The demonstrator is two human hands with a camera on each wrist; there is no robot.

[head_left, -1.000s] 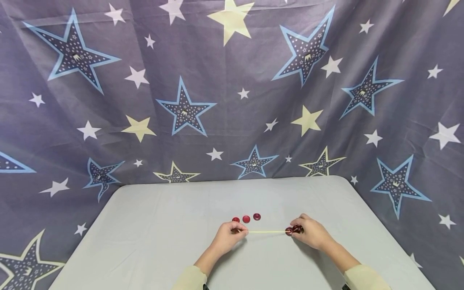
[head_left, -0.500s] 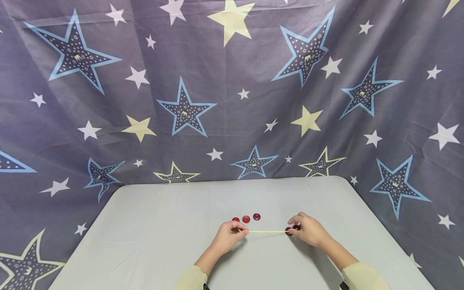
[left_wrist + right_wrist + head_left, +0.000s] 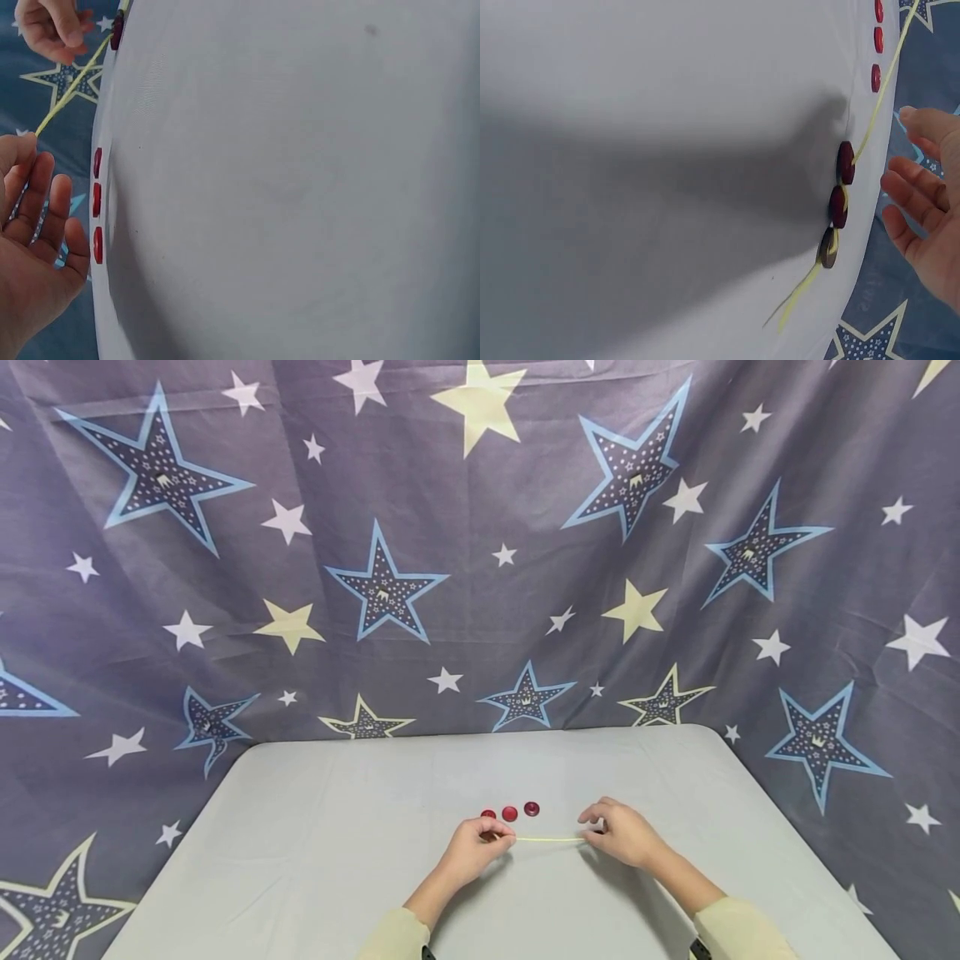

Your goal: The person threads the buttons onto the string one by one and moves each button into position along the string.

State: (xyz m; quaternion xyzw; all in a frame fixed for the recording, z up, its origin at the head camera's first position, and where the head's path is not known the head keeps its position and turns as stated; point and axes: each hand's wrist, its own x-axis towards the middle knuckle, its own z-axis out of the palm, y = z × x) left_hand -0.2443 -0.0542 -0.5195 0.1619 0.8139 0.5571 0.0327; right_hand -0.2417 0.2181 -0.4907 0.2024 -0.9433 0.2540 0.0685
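Observation:
My left hand [image 3: 468, 852] pinches a yellow cord [image 3: 547, 839] between thumb and forefinger, and the cord runs off to the right. Three dark red buttons [image 3: 838, 207] are threaded on that cord, side by side on the table in the right wrist view. Beyond the last one, two loose cord ends [image 3: 793, 296] trail over the cloth. My right hand [image 3: 628, 837] hovers beside the cord with its fingers relaxed and apart, holding nothing; it hides the threaded buttons in the head view. Just past my left fingers lie three loose buttons, two red [image 3: 510, 813] and one darker [image 3: 532, 808].
A pale cloth covers the table [image 3: 322, 860], whose far edge meets a grey-purple curtain [image 3: 465, 610] printed with stars. Both forearms come in over the near edge in light sleeves [image 3: 393, 937].
My right hand has let go of the threaded buttons and moved left along the cord, toward my left hand. The left hand keeps its pinch in the same place.

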